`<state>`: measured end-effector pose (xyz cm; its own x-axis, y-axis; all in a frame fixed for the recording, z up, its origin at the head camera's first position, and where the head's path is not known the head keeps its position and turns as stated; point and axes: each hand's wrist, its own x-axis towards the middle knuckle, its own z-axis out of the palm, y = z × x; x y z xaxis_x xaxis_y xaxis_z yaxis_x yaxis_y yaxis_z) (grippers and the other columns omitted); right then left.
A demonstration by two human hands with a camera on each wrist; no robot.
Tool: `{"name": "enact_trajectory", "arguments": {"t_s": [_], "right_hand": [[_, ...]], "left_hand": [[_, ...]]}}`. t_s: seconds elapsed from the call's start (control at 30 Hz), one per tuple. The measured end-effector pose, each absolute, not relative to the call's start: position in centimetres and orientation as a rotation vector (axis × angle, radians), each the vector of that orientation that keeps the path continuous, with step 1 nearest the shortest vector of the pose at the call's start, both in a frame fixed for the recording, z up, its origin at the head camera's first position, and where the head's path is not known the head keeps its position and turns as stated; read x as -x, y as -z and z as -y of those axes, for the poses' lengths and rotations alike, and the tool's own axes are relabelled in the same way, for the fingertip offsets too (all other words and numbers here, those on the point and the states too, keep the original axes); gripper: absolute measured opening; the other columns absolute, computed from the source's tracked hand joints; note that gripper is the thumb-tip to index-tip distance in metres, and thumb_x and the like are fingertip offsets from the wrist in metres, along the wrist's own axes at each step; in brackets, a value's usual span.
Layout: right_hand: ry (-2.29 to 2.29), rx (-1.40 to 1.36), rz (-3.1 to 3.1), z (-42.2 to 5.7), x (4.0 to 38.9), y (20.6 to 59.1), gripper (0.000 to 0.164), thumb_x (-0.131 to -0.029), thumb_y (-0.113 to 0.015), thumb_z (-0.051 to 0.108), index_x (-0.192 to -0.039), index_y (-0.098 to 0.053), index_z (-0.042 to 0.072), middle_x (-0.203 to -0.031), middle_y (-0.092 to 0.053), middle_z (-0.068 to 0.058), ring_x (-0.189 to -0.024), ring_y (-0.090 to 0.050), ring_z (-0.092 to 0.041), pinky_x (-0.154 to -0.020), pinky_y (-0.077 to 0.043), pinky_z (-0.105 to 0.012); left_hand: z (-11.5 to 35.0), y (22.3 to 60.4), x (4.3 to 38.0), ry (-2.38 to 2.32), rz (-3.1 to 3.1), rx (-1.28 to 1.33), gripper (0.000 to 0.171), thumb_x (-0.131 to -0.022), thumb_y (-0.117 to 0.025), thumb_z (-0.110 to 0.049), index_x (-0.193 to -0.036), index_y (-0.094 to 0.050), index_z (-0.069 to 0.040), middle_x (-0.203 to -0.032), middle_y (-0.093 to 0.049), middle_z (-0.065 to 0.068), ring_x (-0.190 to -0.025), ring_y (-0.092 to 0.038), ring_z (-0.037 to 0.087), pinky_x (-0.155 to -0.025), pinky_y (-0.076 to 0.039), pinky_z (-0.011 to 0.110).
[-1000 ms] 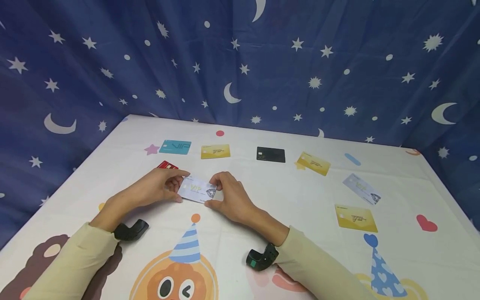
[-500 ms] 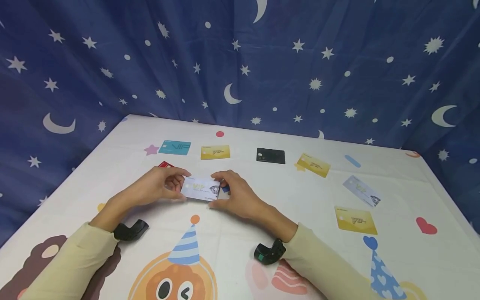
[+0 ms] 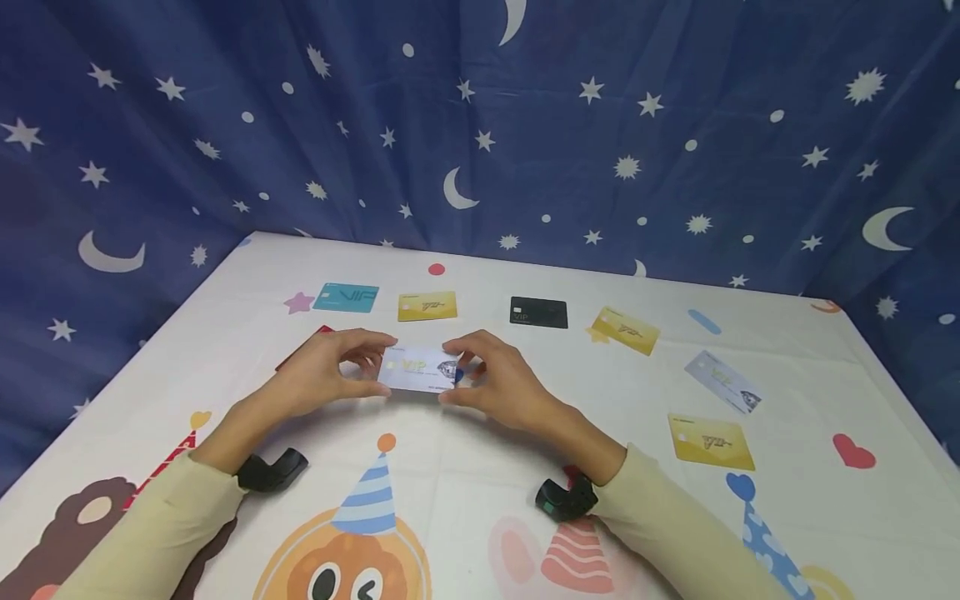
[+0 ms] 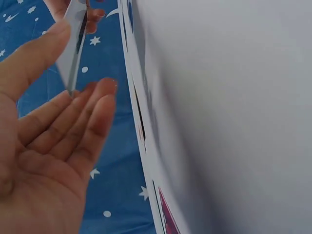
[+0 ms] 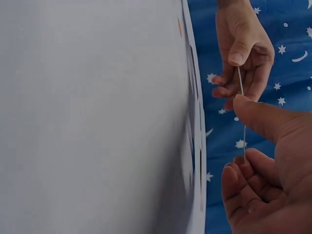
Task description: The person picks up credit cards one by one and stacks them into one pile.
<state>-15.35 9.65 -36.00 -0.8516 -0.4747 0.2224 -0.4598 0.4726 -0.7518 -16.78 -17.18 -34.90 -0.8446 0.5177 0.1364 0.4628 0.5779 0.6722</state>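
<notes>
A silver-white VIP card [image 3: 417,370] is held up off the table between both hands, its printed face toward the head camera. My left hand [image 3: 330,373] pinches its left end, thumb on the lower edge and a finger at the top edge. My right hand [image 3: 504,382] pinches the right end in the same manner. In the right wrist view the card [image 5: 244,136] shows edge-on as a thin line. In the left wrist view the card [image 4: 73,48] appears steeply tilted. Behind my left hand lies a red card [image 3: 305,343], mostly hidden.
Along the back of the white tablecloth [image 3: 480,467] lie a teal card [image 3: 346,297], a gold card [image 3: 427,306], a black card [image 3: 538,312] and another gold card [image 3: 626,331]. To the right are a second silver-white card [image 3: 723,382] and a lower gold card [image 3: 711,442].
Both hands have moved right with the silver-white card, and it has tilted up to face the head camera more. More of the red card's left side now shows. The other cards lie still.
</notes>
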Motion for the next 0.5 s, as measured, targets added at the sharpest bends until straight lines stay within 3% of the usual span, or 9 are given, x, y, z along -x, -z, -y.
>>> {"name": "enact_trajectory", "arguments": {"t_s": [0.2,0.37,0.5], "right_hand": [[1.319,0.853,-2.726,-11.1,15.0,34.9,0.056,-0.071,-0.085,0.014,-0.122,-0.061,0.008,-0.111,-0.058,0.001,-0.093,-0.056,-0.016,-0.078,-0.051,-0.032],[1.284,0.841,-2.764,-12.4,14.9,33.9,0.057,-0.071,-0.086,0.015,-0.123,-0.061,0.009,-0.11,-0.057,0.001,-0.094,-0.057,-0.018,-0.078,-0.051,-0.035],[1.277,0.778,-2.776,-13.5,14.7,33.5,0.056,-0.073,-0.085,0.017,-0.123,-0.061,0.012,-0.112,-0.056,0.003,-0.094,-0.058,-0.02,-0.08,-0.051,-0.037]], "left_hand": [[16.2,34.9,16.7,-1.219,-2.751,-1.006,0.064,-0.068,-0.088,-0.018,-0.125,-0.062,-0.01,-0.116,-0.062,0.0,-0.094,-0.064,0.018,-0.085,-0.048,0.045],[14.8,34.5,16.7,-1.255,-2.749,-1.002,0.065,-0.066,-0.089,-0.017,-0.125,-0.062,-0.012,-0.118,-0.061,0.0,-0.102,-0.062,0.019,-0.089,-0.046,0.048],[13.8,34.3,17.1,-1.265,-2.741,-1.023,0.062,-0.067,-0.088,-0.024,-0.124,-0.064,-0.015,-0.118,-0.062,-0.004,-0.104,-0.06,0.017,-0.089,-0.046,0.046]]}}
